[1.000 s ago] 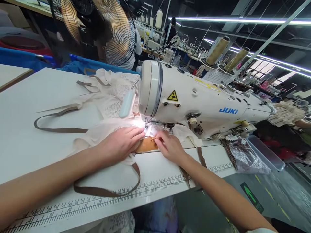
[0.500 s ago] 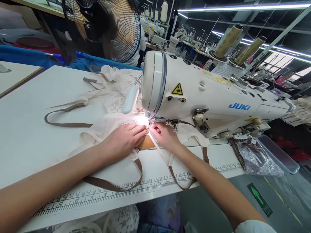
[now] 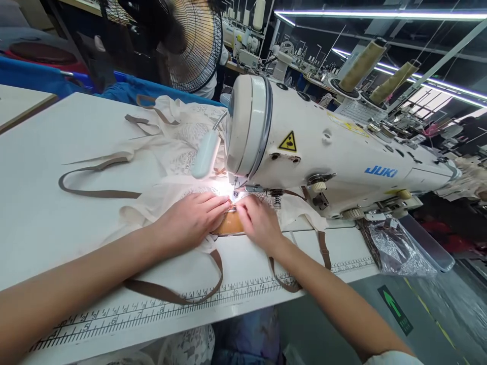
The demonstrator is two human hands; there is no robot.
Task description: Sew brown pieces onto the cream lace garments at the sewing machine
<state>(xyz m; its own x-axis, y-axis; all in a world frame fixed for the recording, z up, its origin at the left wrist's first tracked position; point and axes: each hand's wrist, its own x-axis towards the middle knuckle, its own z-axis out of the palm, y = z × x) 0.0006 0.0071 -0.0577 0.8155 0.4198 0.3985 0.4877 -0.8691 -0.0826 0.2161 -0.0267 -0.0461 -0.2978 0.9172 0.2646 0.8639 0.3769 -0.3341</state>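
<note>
A cream lace garment (image 3: 182, 154) with brown straps lies under the head of a white sewing machine (image 3: 304, 137). My left hand (image 3: 192, 218) rests on its near part, fingers pressed together and bent down onto the fabric, tips beside the lit needle area (image 3: 233, 192). From the other side, my right hand (image 3: 261, 220) is closed in a pinch close to the needle; what lies between its fingertips is hidden. A tiny orange detail shows between the two hands. Below them is an orange-brown plate (image 3: 230, 224). One brown strap (image 3: 171, 291) loops over the table's front edge area.
A small lamp (image 3: 205, 154) glows left of the needle. Ruler markings (image 3: 152, 310) run along the table's front. A running fan (image 3: 190, 45) stands behind. Two thread cones (image 3: 363, 66) top the machine. A plastic bag (image 3: 397, 246) and clear tray (image 3: 429, 243) lie right.
My right hand has turned and its fingers have closed in more over the needle area. The pale strip hanging below it has gone from sight. My left hand keeps its place on the garment.
</note>
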